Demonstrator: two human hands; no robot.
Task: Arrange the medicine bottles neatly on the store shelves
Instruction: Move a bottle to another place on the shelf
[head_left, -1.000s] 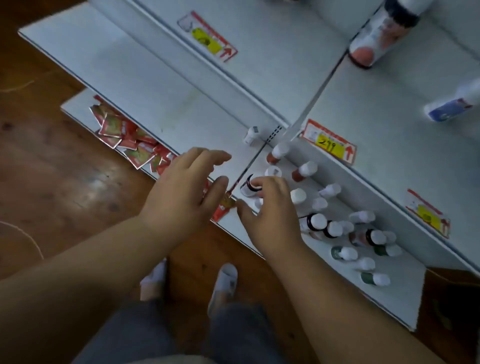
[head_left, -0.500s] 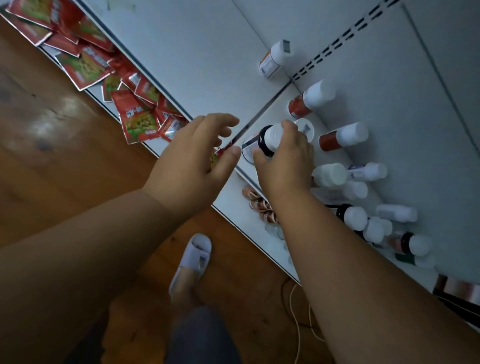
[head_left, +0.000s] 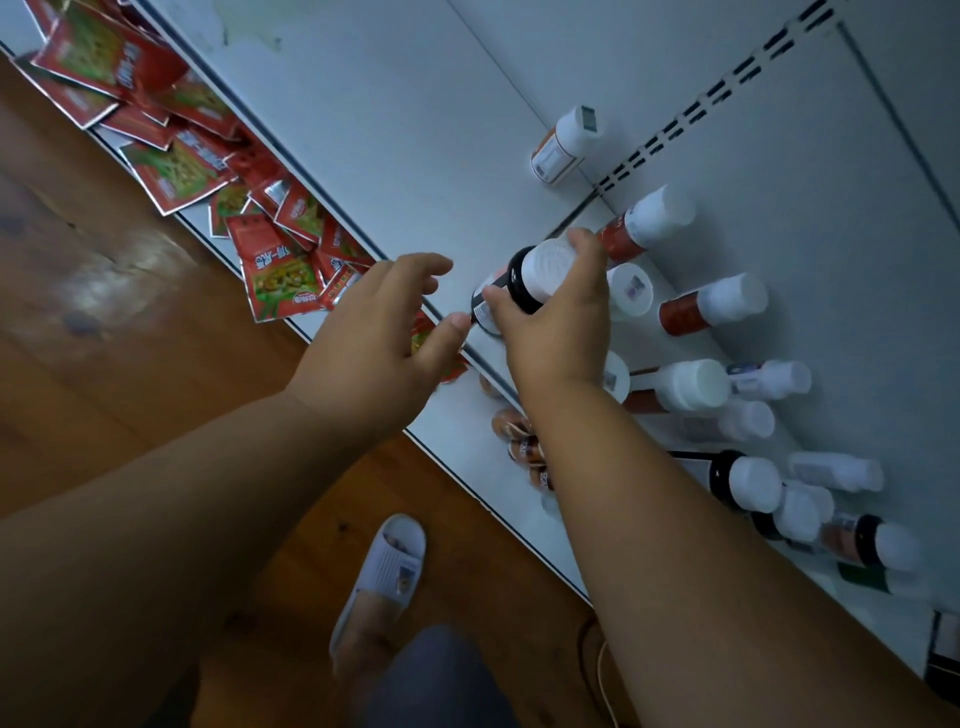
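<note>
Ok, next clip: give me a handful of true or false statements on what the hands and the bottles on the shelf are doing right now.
1. The right hand grips a bottle with a white cap and black collar. True.
2. The left hand holds a red packet. False: it holds nothing, its fingers spread open beside the gripped bottle.
3. The red packets lie in a loose heap on a lower shelf, to the left. True.
4. All bottles stand in one neat row. False: those to the right of the hand sit scattered at uneven spacing.
5. One bottle stands apart from the others, left of the slotted upright. True.
</note>
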